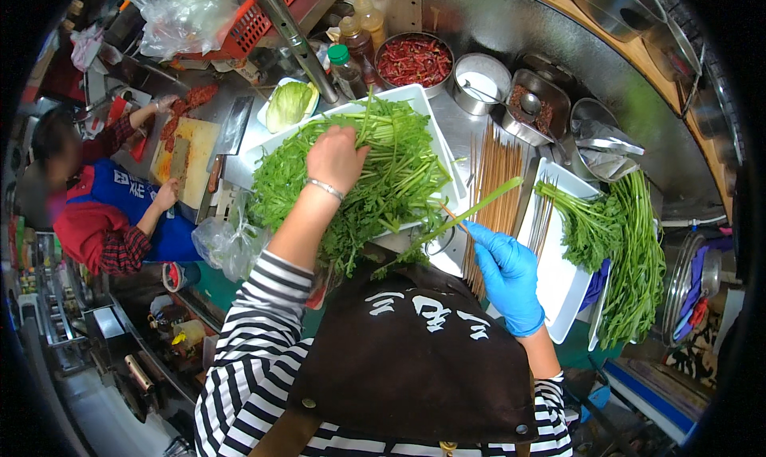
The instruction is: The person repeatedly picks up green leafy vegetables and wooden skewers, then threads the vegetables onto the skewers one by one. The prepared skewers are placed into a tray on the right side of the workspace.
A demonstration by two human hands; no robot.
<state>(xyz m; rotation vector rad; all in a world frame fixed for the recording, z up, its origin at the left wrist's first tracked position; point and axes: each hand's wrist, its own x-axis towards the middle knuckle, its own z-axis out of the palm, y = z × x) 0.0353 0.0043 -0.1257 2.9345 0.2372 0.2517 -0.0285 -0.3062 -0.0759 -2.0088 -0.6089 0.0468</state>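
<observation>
My bare left hand (pixel 338 158) reaches into a heap of leafy green stalks (pixel 389 176) in a white tray (pixel 426 101); its fingertips are on the stems, partly hidden by the hand. In a blue glove, my right hand (pixel 505 271) holds a thin bamboo skewer (pixel 456 216), pointing up and left. A thick green stalk (pixel 488 201) lies across the skewer, its leafy end hanging down left towards my apron. Many bamboo skewers (pixel 494 182) lie in a bundle beyond my right hand. Bunched greens with stems on skewers (pixel 574 218) rest at a second white tray (pixel 556 301).
Long greens (pixel 634 265) lie at the right. Behind stand a pot of dried red chilies (pixel 415 59), a bowl of white powder (pixel 480 80) and bottles (pixel 346 68). A cleaver (pixel 233 128) lies left, near a co-worker (pixel 119 206) cutting on a board (pixel 200 158).
</observation>
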